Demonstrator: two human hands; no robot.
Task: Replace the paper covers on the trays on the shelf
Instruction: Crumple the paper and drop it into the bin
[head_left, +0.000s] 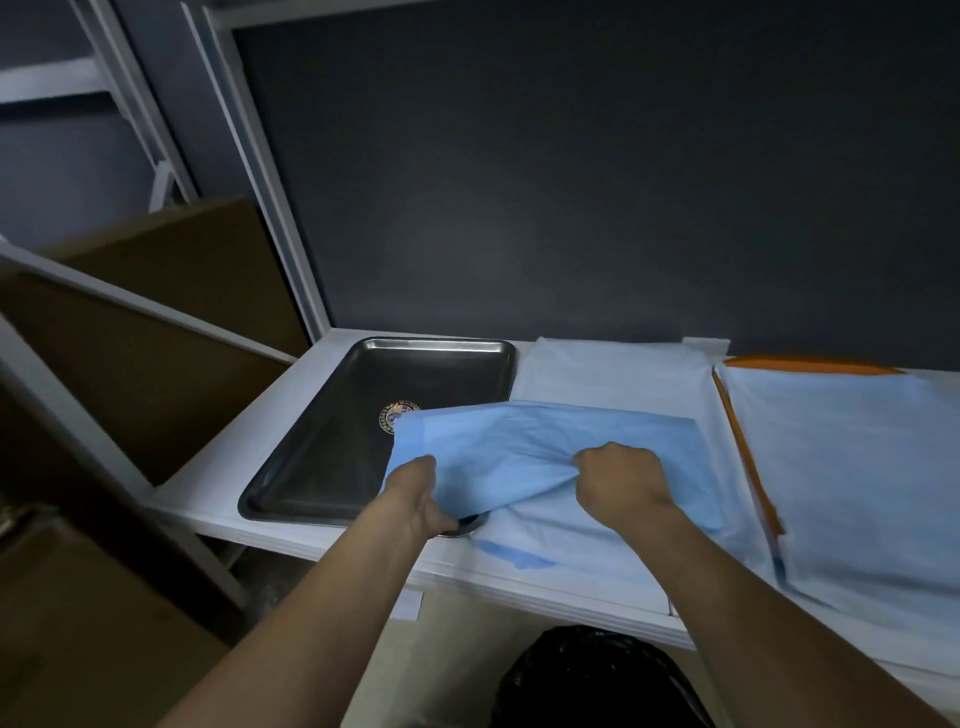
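A bare steel tray (332, 415) with a round emblem in its bottom lies on the white shelf (218, 467). A blue paper cover (545, 441) hangs partly over the tray's right side, lifted and creased. My left hand (415, 499) grips the sheet's near left edge over the tray's front right corner. My right hand (618, 483) holds a bunched fold of the same sheet further right. Under the sheet lies a white paper cover (613, 374) spread on the shelf.
To the right sits a stack of pale blue paper sheets (841, 467) with an orange edge. A black bin bag (597, 680) stands below the shelf front. Brown cardboard boxes (156, 312) fill the left side. A dark wall backs the shelf.
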